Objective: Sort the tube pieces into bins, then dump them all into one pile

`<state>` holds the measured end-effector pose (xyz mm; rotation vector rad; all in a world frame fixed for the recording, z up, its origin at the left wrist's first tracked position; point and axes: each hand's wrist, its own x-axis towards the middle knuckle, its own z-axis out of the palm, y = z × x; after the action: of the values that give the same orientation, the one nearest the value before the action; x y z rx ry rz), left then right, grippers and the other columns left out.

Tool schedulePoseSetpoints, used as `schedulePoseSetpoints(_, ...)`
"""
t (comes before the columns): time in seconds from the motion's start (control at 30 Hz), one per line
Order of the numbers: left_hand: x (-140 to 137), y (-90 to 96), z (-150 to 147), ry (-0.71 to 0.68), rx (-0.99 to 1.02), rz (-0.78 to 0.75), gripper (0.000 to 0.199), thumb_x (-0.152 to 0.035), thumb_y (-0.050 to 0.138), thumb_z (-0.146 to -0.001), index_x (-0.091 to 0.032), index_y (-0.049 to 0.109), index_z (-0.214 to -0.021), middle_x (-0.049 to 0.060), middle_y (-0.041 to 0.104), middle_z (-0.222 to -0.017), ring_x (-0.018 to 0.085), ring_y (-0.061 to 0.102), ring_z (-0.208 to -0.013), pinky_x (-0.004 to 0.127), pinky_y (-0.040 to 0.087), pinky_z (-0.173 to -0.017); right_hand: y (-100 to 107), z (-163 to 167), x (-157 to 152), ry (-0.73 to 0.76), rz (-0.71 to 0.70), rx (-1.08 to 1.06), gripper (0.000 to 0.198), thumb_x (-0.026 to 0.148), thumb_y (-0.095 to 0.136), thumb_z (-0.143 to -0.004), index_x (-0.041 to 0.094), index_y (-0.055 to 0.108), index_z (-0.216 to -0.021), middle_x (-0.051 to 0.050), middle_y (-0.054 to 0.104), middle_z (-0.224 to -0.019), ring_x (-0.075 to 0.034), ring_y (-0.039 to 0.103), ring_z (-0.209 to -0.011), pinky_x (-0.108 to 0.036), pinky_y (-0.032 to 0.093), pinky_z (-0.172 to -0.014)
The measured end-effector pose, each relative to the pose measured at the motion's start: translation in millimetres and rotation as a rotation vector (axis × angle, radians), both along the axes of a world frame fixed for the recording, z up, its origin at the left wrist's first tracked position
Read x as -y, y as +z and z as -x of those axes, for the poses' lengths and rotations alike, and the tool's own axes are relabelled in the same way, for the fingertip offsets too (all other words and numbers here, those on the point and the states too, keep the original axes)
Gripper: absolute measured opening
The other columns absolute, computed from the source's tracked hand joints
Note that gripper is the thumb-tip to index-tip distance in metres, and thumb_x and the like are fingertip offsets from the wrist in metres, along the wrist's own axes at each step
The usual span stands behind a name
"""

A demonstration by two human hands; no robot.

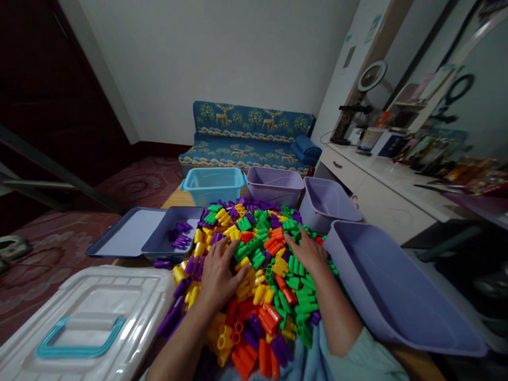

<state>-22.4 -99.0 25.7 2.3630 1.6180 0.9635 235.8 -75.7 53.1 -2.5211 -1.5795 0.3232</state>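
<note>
A large heap of plastic building blocks (257, 262) in yellow, green, purple and orange-red covers the middle of the table. Many are short tubes joined side by side. My left hand (220, 270) rests on the heap's left side, fingers and thumb apart, with yellow and purple blocks around it. On the right side lies my right hand (307, 251), its fingers spread over green blocks. An orange block (275, 241) is close to its fingertips. Neither hand visibly grips a block, though some fingertips are partly hidden.
Behind the heap stand a light-blue bin (214, 185) and a purple bin (274, 182); more purple bins (329, 203) line the right. A dark-blue box (159, 241) at left holds several purple blocks. A clear lid (95, 296) with a blue handle lies front left.
</note>
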Motion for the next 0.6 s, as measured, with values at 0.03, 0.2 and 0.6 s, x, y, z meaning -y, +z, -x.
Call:
schedulePoseSetpoints(0.03, 0.2, 0.0, -0.5, 0.003, 0.008, 0.008, 0.059, -0.044, 0.065, -0.077, -0.02, 0.054, -0.13, 0.015, 0.049, -0.133, 0.033, 0.046, -0.124, 0.05, 0.041, -0.102, 0.9, 2.0, -0.4, 0.014, 0.002, -0.034, 0.083, 0.075, 0.027, -0.083, 0.015, 0.041, -0.138, -0.02, 0.064, -0.117, -0.036, 0.06, -0.11, -0.048, 0.043, -0.09)
schedulePoseSetpoints(0.2, 1.9, 1.2, -3.5, 0.012, 0.071, 0.074, 0.068, -0.056, 0.058, -0.08, -0.02, 0.047, -0.136, 0.015, 0.046, -0.137, 0.033, 0.049, -0.123, 0.049, 0.042, -0.101, 6.9, 19.1, 0.4, 0.09, -0.067, -0.199, 0.076, 0.075, 0.032, -0.082, 0.023, 0.044, -0.136, -0.014, 0.065, -0.119, -0.032, 0.06, -0.113, -0.044, 0.042, -0.093)
schedulePoseSetpoints(0.6, -0.4, -0.3, -1.6, -0.024, 0.273, 0.175, 0.059, -0.053, 0.04, -0.09, -0.017, 0.044, -0.136, 0.016, 0.046, -0.139, 0.031, 0.043, -0.13, 0.052, 0.036, -0.106, 50.9, 96.7, 17.0, 0.446, -0.374, -0.716, 0.062, 0.064, 0.041, -0.087, 0.022, 0.047, -0.133, -0.009, 0.059, -0.128, -0.022, 0.055, -0.118, -0.036, 0.04, -0.1)
